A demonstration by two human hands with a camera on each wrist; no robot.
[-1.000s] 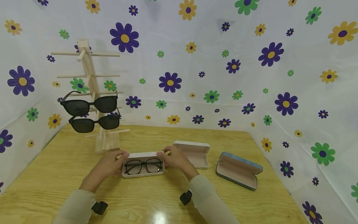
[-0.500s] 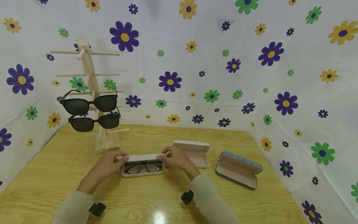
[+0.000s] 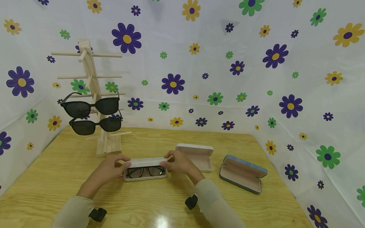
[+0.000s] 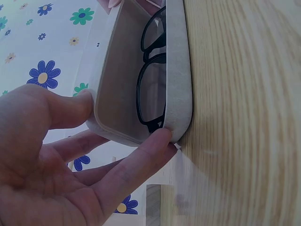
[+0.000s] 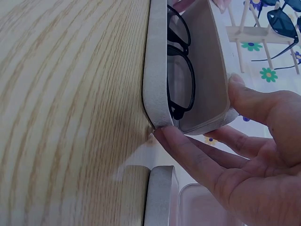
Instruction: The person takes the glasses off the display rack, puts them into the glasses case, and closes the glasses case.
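Note:
A white eyeglass case (image 3: 146, 162) sits on the table in front of me, its lid partly lowered. Inside lies a pair of black-framed eyeglasses (image 3: 136, 173), whose upper part the lid hides in the head view. My left hand (image 3: 109, 167) holds the case's left end, the thumb on the lid and other fingers at the base, as the left wrist view shows. At the opposite end my right hand (image 3: 179, 164) grips in the same way, its thumb (image 5: 249, 99) on the lid and a fingertip against the lower shell.
Behind my right hand stands another white case (image 3: 201, 158), lid up, with a blue case (image 3: 242, 174) gaping open to its right. A wooden display stand (image 3: 91, 68) at back left bears two pairs of sunglasses (image 3: 106, 106). Flower-printed cloth (image 3: 154, 63) encloses the table (image 3: 159, 196).
The lid of the eyeglass case has swung down toward me, covering more of the eyeglasses. Both hands have kept hold of its ends.

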